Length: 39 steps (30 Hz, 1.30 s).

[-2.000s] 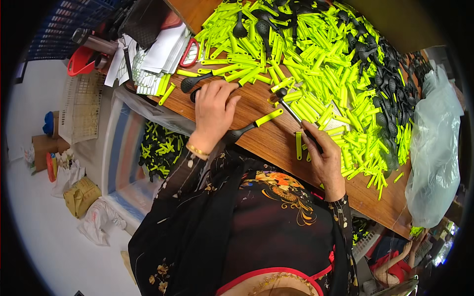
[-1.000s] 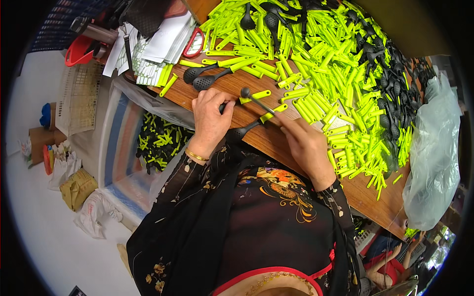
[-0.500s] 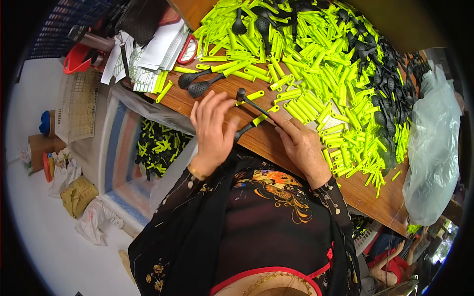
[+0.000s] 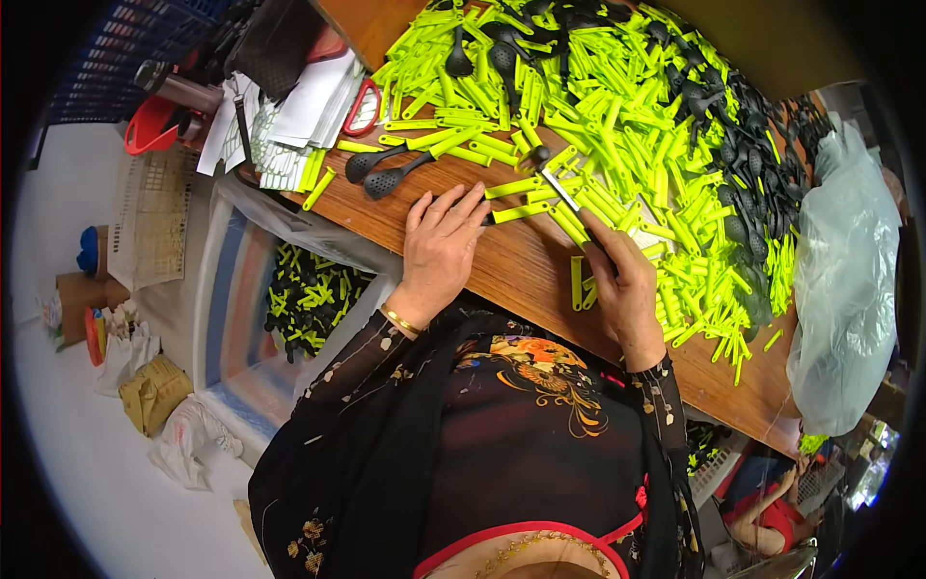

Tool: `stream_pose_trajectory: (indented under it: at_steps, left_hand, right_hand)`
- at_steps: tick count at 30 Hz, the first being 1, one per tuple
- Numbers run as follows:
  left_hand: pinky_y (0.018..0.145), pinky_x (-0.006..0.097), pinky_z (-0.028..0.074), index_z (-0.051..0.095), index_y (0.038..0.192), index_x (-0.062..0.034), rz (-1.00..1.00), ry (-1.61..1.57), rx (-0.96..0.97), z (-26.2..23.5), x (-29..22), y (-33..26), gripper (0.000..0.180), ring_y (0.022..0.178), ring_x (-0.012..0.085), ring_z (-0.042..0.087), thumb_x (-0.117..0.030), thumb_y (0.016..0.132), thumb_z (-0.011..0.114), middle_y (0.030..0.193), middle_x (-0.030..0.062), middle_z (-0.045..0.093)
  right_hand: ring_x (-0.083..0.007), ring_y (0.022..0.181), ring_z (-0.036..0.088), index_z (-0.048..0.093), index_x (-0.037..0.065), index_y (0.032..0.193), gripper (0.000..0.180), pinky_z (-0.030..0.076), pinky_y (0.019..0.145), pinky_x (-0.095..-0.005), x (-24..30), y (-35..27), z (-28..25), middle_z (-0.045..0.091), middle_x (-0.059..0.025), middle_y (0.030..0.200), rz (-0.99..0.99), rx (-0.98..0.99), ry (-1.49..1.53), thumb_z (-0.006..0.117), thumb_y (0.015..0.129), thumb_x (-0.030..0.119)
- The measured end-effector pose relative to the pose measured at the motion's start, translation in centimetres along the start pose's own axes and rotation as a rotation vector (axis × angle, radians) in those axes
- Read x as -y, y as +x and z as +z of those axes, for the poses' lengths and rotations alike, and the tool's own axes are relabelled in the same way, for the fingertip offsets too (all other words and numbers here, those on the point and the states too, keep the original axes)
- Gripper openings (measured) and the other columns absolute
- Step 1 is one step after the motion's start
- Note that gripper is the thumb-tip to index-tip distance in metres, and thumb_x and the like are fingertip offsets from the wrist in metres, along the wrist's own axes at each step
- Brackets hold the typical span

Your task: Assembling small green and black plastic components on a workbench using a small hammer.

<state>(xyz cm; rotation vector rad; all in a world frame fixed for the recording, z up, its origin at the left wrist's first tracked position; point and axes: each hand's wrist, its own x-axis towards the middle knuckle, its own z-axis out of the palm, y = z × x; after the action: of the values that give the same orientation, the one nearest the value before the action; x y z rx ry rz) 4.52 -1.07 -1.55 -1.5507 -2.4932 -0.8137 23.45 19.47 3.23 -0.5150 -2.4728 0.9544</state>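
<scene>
My right hand (image 4: 622, 275) grips a small hammer (image 4: 560, 189) by its shaft, the blurred head over the green handles. My left hand (image 4: 444, 241) lies on the wooden table, fingers close together and pressing down on a black kitchen utensil. A lime-green handle (image 4: 521, 213) points away from its fingertips to the right, joined to a short black neck; the utensil's head is hidden under my palm. Just beyond my left hand rest a black slotted spoon (image 4: 384, 181) and another black spoon (image 4: 363, 164), both with green handles.
A large heap of loose green handles (image 4: 627, 125) covers the far table, with black utensil heads (image 4: 743, 193) along its right. Red scissors (image 4: 363, 108) lie beside papers (image 4: 313, 101). A clear plastic bag (image 4: 844, 289) hangs at right. Left below, a striped sack (image 4: 234, 289) holds finished-looking utensils.
The hammer has swung away and to the right, off the utensil. My left hand has come down onto the table over the utensil's head. Some loose handles near my right hand have shifted.
</scene>
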Motion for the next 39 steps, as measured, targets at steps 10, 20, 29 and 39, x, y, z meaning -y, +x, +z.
stream_pose_trajectory:
  at_steps: [10,20,29,39]
  left_hand:
    - [0.12,0.049,0.035,0.074,0.134,-0.0073,0.018,0.04,-0.005,0.2,0.1,0.1,0.038,0.139,0.0261,0.055,-0.013,0.096,0.073,0.155,0.001,0.062]
    - [0.121,0.051,0.033,0.074,0.135,-0.0072,-0.02,-0.011,-0.03,-0.3,-0.3,0.2,0.038,0.141,0.0286,0.053,-0.019,0.098,0.073,0.155,0.0039,0.062]
    - [0.101,0.046,0.04,0.076,0.117,-0.0122,-0.17,0.145,-0.245,-1.8,6.2,3.8,0.023,0.115,0.0261,0.061,-0.017,0.095,0.075,0.115,0.0033,0.071]
    - [0.085,0.042,0.047,0.081,0.108,-0.0088,-0.243,-0.173,-0.177,-4.8,6.5,3.2,0.015,0.094,0.0282,0.068,-0.012,0.096,0.074,0.099,0.0041,0.073]
  right_hand:
    - [-0.0264,0.065,0.066,0.072,0.025,0.141,0.046,0.054,0.058,-0.0406,0.3,-0.1,-1.0,0.064,-0.0064,0.083,-0.012,-0.011,-0.223,0.075,0.098,0.01]
    - [-0.0331,0.076,0.069,0.071,0.019,0.141,0.043,0.054,0.067,-0.0426,-0.7,0.1,-0.9,0.07,-0.0124,0.092,0.067,0.041,-0.101,0.071,0.1,0.006]
    - [-0.0307,0.075,0.066,0.071,0.014,0.142,0.045,0.053,0.07,-0.0401,0.5,0.1,0.2,0.068,-0.0146,0.091,0.062,0.079,0.044,0.073,0.098,0.002]
    - [-0.0288,0.069,0.062,0.071,0.016,0.141,0.046,0.05,0.065,-0.0394,0.9,0.6,0.6,0.062,-0.0127,0.083,0.039,0.082,0.065,0.074,0.098,0.003]
